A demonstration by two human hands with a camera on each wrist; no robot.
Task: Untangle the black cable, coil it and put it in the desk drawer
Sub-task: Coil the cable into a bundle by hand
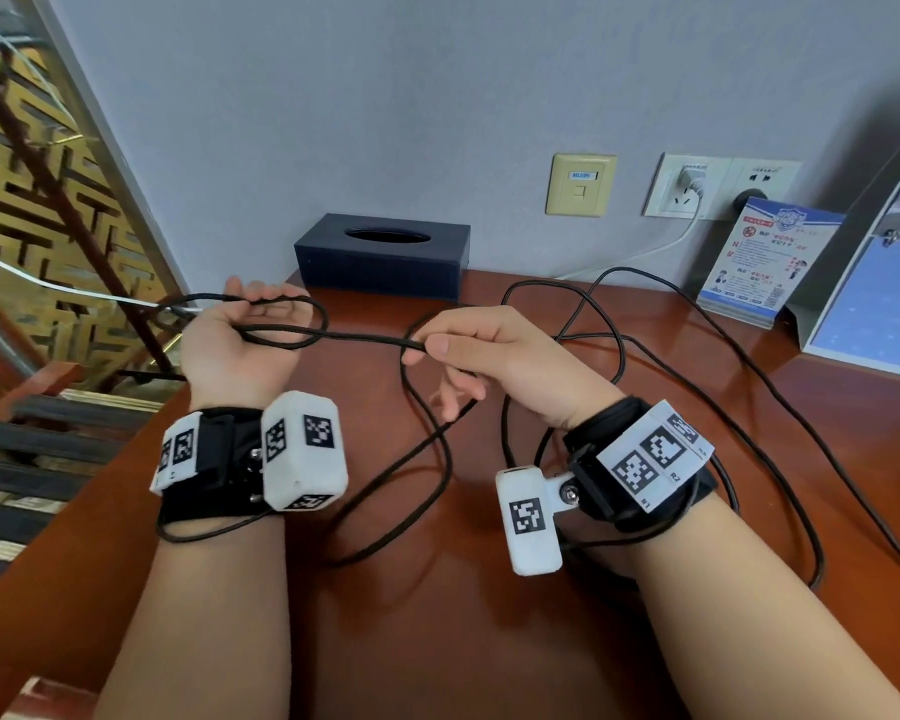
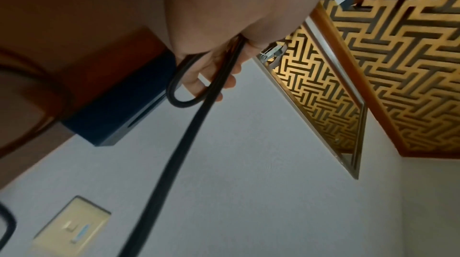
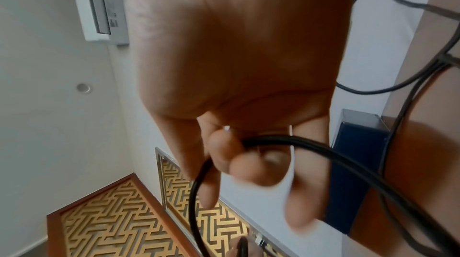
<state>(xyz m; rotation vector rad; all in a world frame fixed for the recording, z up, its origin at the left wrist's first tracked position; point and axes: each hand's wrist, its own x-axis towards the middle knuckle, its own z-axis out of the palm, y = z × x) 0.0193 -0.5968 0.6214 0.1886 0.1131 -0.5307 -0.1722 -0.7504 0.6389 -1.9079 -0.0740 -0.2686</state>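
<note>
**A:** so where's the black cable (image 1: 333, 336) at right now?

**B:** mostly sprawled in loose tangled loops over the bench (image 1: 437, 615), in front of the dark blue tissue box (image 1: 383, 254). One stretch is pulled fairly straight in the air between the two hands.

**A:** and the hands themselves?

**B:** left hand (image 1: 240, 345) sits to the left of the tissue box, palm up, fingers curled round a small loop of the cable. In the left wrist view the loop pokes out past the fingertips (image 2: 225, 84). Right hand (image 1: 494, 350) is in front of the box, pinching the cable between thumb and forefinger, the other fingers loosely curled below.

**A:** anything else around?

**B:** right of the tissue box there's a beige wall plate (image 1: 580, 184), then a white socket (image 1: 689, 185) with a white cord plugged in, and a blue leaflet stand (image 1: 765, 257) on the bench.
</note>
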